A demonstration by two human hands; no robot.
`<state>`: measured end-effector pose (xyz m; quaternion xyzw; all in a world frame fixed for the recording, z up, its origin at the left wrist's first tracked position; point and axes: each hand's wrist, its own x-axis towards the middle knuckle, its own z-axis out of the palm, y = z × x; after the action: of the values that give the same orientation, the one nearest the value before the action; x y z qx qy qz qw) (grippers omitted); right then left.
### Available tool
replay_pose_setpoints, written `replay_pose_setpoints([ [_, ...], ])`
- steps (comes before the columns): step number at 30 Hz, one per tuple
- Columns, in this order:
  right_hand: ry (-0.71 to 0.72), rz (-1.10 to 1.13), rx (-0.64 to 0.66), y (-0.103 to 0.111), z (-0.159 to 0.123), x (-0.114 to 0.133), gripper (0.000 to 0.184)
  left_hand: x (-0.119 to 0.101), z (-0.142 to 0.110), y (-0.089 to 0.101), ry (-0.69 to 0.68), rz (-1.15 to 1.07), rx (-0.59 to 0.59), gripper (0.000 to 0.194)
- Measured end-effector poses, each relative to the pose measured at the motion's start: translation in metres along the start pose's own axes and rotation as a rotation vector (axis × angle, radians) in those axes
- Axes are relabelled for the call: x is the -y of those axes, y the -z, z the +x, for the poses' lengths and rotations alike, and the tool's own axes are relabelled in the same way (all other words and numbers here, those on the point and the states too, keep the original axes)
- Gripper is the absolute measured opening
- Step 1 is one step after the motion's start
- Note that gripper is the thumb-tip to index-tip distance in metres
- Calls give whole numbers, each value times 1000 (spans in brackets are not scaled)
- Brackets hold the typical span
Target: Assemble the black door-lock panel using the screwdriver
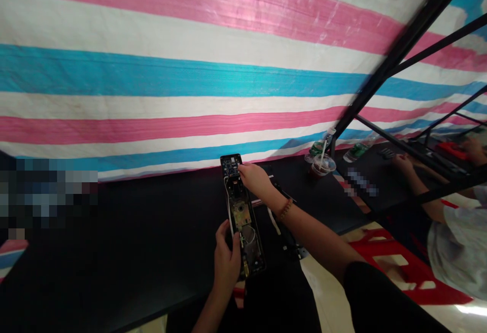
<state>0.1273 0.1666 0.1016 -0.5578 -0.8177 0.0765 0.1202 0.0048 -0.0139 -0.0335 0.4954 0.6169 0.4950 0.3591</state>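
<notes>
A long, narrow black housing (pixel 241 211), probably an electronic door lock panel, stands open with its circuit boards and thin wires exposed. My left hand (pixel 226 262) is shut around its lower part, holding it tilted above the black table (pixel 114 231). My right hand (pixel 254 179) lies at the housing's upper end, with its fingers on the edge beside a small blue circuit board. A beaded bracelet (pixel 284 209) circles my right wrist.
A plastic cup with a straw (pixel 322 166) and several water bottles (pixel 357 153) stand at the table's far right. A co-worker's hand (pixel 403 163) rests beyond a black metal frame (pixel 403 54). A striped tarpaulin (pixel 190 79) hangs behind, and a red stool (pixel 399 267) stands below.
</notes>
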Motion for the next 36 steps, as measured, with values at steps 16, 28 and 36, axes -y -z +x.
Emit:
replay_pose_setpoints([
  [16,57,-256,140,3,5,14,24,-2,-4,-2,-4,-22,17,51],
  [28,118,-242,177,7,12,7,24,-3,-4,-1,20,-11,39,53],
  [36,33,-195,103,-5,6,3,26,1,-5,-1,11,17,28,48],
])
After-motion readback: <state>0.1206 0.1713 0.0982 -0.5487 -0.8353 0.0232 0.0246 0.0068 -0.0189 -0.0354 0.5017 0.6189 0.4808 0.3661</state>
